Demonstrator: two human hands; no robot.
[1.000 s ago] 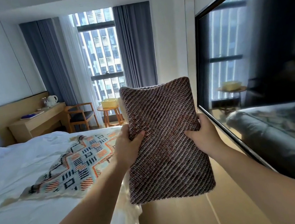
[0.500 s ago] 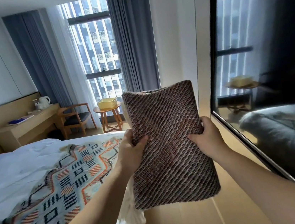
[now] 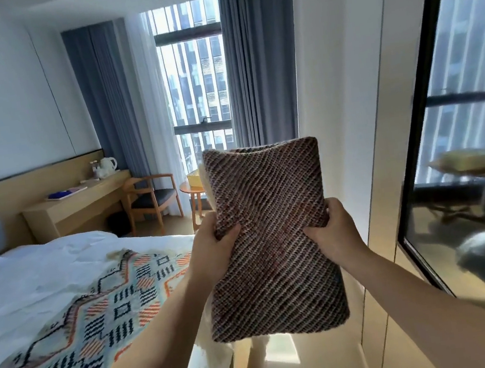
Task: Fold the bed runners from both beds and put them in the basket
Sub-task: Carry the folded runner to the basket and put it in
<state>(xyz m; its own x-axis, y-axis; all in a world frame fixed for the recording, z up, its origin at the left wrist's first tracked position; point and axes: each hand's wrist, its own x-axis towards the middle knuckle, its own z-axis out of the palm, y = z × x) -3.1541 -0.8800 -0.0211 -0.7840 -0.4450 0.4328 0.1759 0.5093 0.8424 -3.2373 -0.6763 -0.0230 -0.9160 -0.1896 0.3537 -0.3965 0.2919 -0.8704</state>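
Observation:
I hold a folded brown woven bed runner (image 3: 272, 241) upright in front of me. My left hand (image 3: 212, 245) grips its left edge and my right hand (image 3: 332, 231) grips its right edge. A second runner (image 3: 99, 317), pale with a blue, black and orange geometric pattern, lies spread across the white bed (image 3: 32, 277) at lower left. The yellow basket (image 3: 194, 179) sits on a small round wooden table (image 3: 191, 190) by the window; the held runner hides most of it.
A wooden armchair (image 3: 153, 199) stands left of the round table. A long desk (image 3: 75, 204) with a kettle (image 3: 108, 164) runs along the left wall. A dark wall-mounted screen (image 3: 458, 133) is on the right. Wooden floor (image 3: 287, 361) runs between bed and wall.
The view has moved forward along the bed toward the window. The desk, chair and round table appear closer. Both hands keep the same hold on the folded runner.

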